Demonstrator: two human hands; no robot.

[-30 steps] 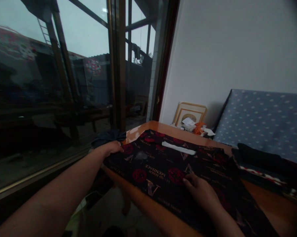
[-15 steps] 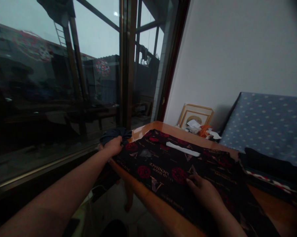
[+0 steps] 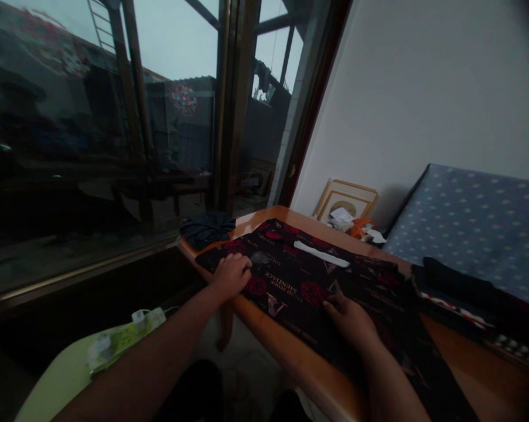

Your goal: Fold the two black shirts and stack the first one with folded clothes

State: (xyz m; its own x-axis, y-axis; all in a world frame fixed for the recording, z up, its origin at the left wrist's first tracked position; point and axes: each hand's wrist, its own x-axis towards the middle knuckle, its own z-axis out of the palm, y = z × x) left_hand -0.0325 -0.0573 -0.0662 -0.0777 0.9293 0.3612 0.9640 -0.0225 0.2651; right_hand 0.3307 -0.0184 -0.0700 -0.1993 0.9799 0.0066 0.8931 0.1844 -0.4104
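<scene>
A black garment (image 3: 317, 325) printed with red flowers and pale lettering lies spread over the wooden table. My left hand (image 3: 232, 275) rests at its near left edge with the fingers curled in; whatever they hold, if anything, is hidden. Just beyond those fingers is a greyish, see-through-looking patch (image 3: 259, 258) on the cloth. Farther right, my right hand (image 3: 352, 319) lies on the garment near a red flower print, fingers loosely bent and a little apart. A white strip (image 3: 321, 254) lies across the garment's far part. At the table's left corner sits a crumpled dark cloth (image 3: 207, 228).
Folded dark clothes (image 3: 470, 293) are stacked on the right of the wooden table (image 3: 268, 334). Behind stand a gold picture frame (image 3: 350, 196), papers and a blue dotted cover (image 3: 475, 228). A power strip (image 3: 123, 343) rests on a pale green stool (image 3: 62, 372). Glass panes line the left.
My left hand has come off the crumpled dark cloth and moved right and nearer, onto the garment's edge. My right hand stays at about the same spot. The view has tilted down slightly.
</scene>
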